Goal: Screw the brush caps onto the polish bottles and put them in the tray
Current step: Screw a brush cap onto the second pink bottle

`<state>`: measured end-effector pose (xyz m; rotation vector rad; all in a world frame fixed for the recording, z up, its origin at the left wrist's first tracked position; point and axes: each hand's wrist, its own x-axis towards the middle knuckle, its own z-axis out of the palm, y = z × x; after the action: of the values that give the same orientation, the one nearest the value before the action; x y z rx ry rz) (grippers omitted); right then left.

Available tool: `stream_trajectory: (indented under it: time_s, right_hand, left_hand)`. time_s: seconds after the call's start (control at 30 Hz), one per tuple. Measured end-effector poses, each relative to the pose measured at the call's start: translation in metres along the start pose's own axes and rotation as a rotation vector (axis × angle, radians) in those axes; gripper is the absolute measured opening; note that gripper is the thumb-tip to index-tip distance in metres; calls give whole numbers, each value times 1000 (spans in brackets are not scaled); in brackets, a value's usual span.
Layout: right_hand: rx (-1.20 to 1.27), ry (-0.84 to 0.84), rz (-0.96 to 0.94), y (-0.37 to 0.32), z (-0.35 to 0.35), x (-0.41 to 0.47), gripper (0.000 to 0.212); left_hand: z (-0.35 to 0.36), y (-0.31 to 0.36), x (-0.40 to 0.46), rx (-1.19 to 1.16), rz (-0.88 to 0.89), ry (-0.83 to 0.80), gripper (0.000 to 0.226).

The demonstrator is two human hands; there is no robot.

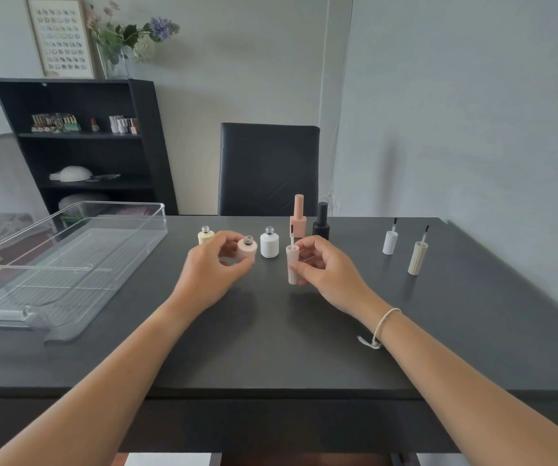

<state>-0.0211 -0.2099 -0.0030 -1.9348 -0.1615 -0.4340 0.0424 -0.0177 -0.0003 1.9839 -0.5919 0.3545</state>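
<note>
Matte black table [271, 348] fills my view, grey walls behind, a black chair [268, 168] opposite. My left hand [208, 274] grips a round pale-pink bottle [248, 250], neck open. My right hand [329, 275] pinches a ribbed pink brush cap [292, 265], brush up. A smooth white bottle [269, 243] stands between them; a cream bottle [205, 235] sits behind my left hand. White cap [390, 242] and ribbed cream cap [417, 258] stand upright at right. Clear plastic tray [143, 227] lies left. Capped pink square bottle [298, 218] and glossy black bottle [321, 222] stand behind.
</note>
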Motion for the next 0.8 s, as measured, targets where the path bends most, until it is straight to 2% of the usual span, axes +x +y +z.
stream_trajectory:
  time_s: [0.1,0.23,0.33,0.5,0.8]
  right_hand:
    - [-14,62,14,4,-10,-1,11]
    - [36,143,19,-1,-14,0,17]
    - [65,199,-16,-4,-19,2,19]
    - [91,315,-53,-7,-26,1,9]
    - [41,352,-51,-6,-26,1,21]
  left_hand:
    - [27,7,6,-53,42,-79,25]
    - [36,8,4,-81,94,-98,33]
    - [39,3,1,-61,100,-114,28]
    - [39,0,0,-47,118,-126,27]
    - [40,1,-2,-69,157,-121,29]
